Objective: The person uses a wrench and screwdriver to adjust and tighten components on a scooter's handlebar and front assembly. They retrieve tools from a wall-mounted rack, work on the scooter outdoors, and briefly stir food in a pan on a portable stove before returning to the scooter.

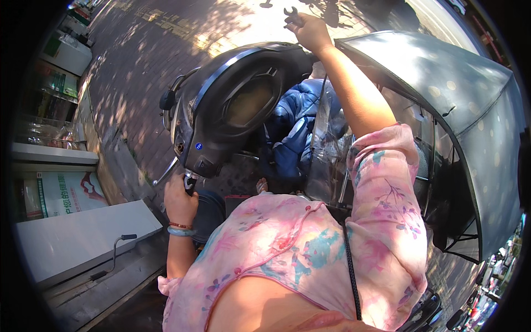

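Observation:
My left hand [181, 201] is wrapped around the end of the handlebar [191, 181] of a scooter, just below its brake lever [166, 170]. The scooter's black dashboard [249, 99], with a clouded display, tilts up in front of me. At the top, my right hand [313, 33] is raised past the far side of the handlebar and grips an open-end wrench [291, 11]. The wrench's jaw sticks out beyond my fingers; the rest is hidden in the hand.
A blue padded cover [296, 120] and clear plastic sheeting [327, 157] hang behind the dashboard. A grey canopy [460, 83] arches at right. A dark round bucket [205, 216] stands by my left wrist. Lower left are a hand crank [115, 251] and a white ledge [87, 236].

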A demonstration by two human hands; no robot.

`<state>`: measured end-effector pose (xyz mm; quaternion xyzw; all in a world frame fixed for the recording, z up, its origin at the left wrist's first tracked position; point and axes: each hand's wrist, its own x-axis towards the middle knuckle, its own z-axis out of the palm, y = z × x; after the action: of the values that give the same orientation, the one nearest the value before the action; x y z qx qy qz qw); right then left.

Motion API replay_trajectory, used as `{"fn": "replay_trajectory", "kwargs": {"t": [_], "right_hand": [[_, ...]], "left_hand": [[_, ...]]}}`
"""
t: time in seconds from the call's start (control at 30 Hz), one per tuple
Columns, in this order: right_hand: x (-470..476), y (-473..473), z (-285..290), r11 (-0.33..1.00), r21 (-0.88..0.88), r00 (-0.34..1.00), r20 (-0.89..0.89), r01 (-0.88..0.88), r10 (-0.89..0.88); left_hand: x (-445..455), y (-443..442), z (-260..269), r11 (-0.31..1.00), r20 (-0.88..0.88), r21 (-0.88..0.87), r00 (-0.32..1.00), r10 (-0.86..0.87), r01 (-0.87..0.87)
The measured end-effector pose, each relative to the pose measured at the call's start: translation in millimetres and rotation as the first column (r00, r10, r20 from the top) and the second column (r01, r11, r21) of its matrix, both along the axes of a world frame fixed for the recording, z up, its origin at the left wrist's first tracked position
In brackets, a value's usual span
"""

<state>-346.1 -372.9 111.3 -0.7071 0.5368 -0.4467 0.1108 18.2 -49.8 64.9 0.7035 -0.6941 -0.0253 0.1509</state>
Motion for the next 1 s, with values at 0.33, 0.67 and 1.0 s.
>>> {"fn": "replay_trajectory", "kwargs": {"t": [0.33, 0.67, 1.0], "right_hand": [[-203.7, 270.0, -187.8, 0.685, 0.628, 0.754, 0.228, 0.369, -0.616], [-336.3, 323.6, -296.4, 0.586, 0.799, 0.379, 0.505, 0.134, -0.775], [-254.0, 447.9, -281.7, 0.523, 0.581, 0.406, 0.331, 0.624, -0.852]], "left_hand": [[-28.2, 1.2, 21.5, 0.956, 0.057, -0.290, 0.996, 0.068, -0.049], [-253.1, -55.4, -41.7, 0.758, -0.929, 0.198, 0.365, -0.056, 0.622], [-458.3, -130.5, -220.7, 0.361, -0.750, 0.660, 0.601, 0.275, 0.658]]}}
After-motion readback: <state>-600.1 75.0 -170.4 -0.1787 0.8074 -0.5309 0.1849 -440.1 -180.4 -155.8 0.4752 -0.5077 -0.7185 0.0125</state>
